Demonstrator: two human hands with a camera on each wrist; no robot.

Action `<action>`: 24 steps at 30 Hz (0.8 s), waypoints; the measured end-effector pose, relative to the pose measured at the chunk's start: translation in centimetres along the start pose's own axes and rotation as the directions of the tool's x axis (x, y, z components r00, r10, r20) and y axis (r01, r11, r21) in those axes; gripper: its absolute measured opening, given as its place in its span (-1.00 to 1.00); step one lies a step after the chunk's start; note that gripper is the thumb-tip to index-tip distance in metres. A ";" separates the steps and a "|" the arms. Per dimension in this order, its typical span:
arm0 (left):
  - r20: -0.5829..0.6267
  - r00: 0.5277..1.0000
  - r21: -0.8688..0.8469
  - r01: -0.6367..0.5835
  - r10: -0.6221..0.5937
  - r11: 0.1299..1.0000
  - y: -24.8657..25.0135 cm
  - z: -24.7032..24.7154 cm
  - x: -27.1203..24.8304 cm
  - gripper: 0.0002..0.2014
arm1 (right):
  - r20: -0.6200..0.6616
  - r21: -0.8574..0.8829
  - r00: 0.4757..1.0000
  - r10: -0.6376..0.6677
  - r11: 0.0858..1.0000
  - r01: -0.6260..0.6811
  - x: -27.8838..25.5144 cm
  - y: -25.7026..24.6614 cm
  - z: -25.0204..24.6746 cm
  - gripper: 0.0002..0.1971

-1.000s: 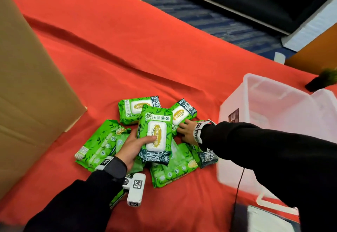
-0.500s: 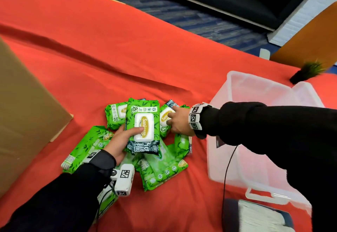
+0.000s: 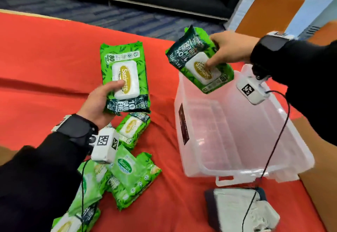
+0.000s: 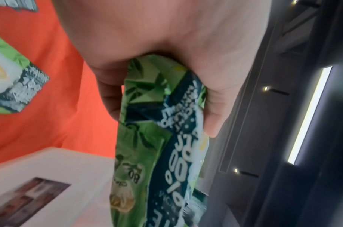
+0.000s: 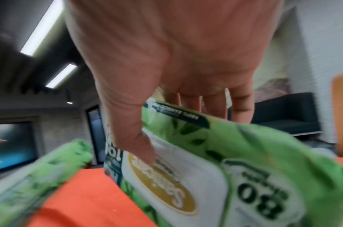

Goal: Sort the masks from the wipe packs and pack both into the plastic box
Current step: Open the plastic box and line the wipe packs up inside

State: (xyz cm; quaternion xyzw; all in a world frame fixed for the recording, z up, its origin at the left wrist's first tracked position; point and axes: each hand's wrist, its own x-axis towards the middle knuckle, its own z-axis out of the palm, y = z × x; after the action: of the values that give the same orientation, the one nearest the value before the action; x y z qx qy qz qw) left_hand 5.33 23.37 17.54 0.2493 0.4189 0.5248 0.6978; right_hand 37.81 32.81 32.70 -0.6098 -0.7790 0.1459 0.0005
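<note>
1. The left hand (image 3: 98,102) grips a green plastic wipe pack with a white oval-labelled flip lid (image 3: 125,78) by its dark-banded lower end, thumb curled over the lid, lifted above the red-covered desk (image 3: 45,63).
2. The left wrist view shows that pack (image 4: 157,138) edge-on, its crinkled end pinched between thumb and fingers.
3. The right hand (image 3: 229,49) holds a second green wipe pack of the same print (image 3: 200,62), tilted, over the far corner of the clear plastic box (image 3: 240,175); thumb on the lid, fingers behind.
4. In the right wrist view this second pack (image 5: 215,169) shows an "80" mark beside the gold oval logo.
5. The box stands on the desk to the right; nothing shows through its walls.
6. A loose heap of green wipe packs (image 3: 131,173) lies on the desk near the left sleeve, some overlapping.
7. A stack of pale masks in a dark wrapper (image 3: 240,210) lies just before the box, blurred.
</note>
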 end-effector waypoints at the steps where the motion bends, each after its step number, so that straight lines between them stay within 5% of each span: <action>1: 0.014 1.000 0.009 0.009 -0.009 1.000 -0.3 1.1 0.3 -0.60 | -0.019 -0.067 0.997 0.074 0.995 -0.075 1.1 2.0 0.8 -0.53; 6: 0.049 0.998 0.132 0.021 -0.027 0.991 -2.5 4.8 1.6 -0.42 | 0.086 -0.244 0.960 0.266 0.940 -0.238 5.2 9.4 7.3 -0.35; 12: 0.183 0.983 0.408 -0.098 0.024 0.908 -4.6 6.6 3.2 -0.18 | 0.067 -0.295 0.970 0.234 0.933 -0.205 8.5 17.0 15.6 -0.46; 17: 0.256 0.967 0.534 -0.157 0.018 0.831 -6.2 7.0 4.4 -0.24 | 0.030 -0.380 0.971 0.238 0.901 -0.209 10.0 20.0 20.7 -0.49; 21: 0.257 0.966 0.565 -0.133 -0.021 0.814 -6.8 6.8 5.7 -0.31 | -0.124 -0.328 0.965 0.233 0.908 -0.262 10.4 20.8 23.8 -0.45; 24: 0.241 0.970 0.551 -0.113 -0.028 0.827 -7.2 7.2 6.3 -0.31 | -0.280 -0.185 0.907 0.315 0.909 -0.373 10.0 20.9 24.8 -0.41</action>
State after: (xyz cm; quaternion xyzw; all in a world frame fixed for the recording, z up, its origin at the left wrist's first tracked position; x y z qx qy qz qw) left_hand 15.79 27.68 13.63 0.5136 0.4619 0.3603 0.6270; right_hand 50.68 41.12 2.39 -0.7473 -0.6640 -0.0255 -0.0017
